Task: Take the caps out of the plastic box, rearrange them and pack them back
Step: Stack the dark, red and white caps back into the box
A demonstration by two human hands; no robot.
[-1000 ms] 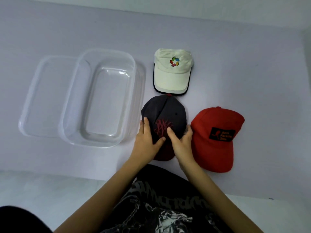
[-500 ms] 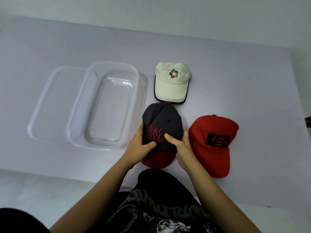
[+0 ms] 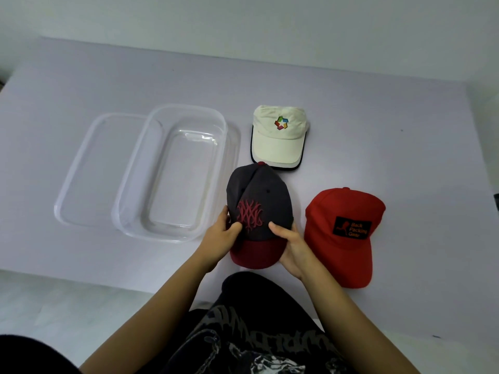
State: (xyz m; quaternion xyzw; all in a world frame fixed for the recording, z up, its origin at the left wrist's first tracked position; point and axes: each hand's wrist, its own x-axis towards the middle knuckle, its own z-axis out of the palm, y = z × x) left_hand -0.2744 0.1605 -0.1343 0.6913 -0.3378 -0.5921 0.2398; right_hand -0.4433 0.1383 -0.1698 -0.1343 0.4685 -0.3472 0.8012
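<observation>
A dark grey cap (image 3: 259,195) with a maroon brim and red stitched logo is held between both hands near the table's front edge. My left hand (image 3: 220,242) grips its left side, thumb on the crown. My right hand (image 3: 293,245) grips its right side, thumb on the front panel. A white cap (image 3: 278,139) with a coloured logo lies behind it. A red cap (image 3: 343,230) with a black patch lies to the right. The clear plastic box (image 3: 172,171) stands with nothing in it on the left.
The box's clear lid (image 3: 94,168) lies flat, partly under the box's left side. The pale purple table (image 3: 378,117) ends near my body, with a light floor below. My dark printed clothing fills the bottom of the view.
The dark grey cap has been lifted and tipped up off the table by both hands. The view has pulled back, so everything looks farther away.
</observation>
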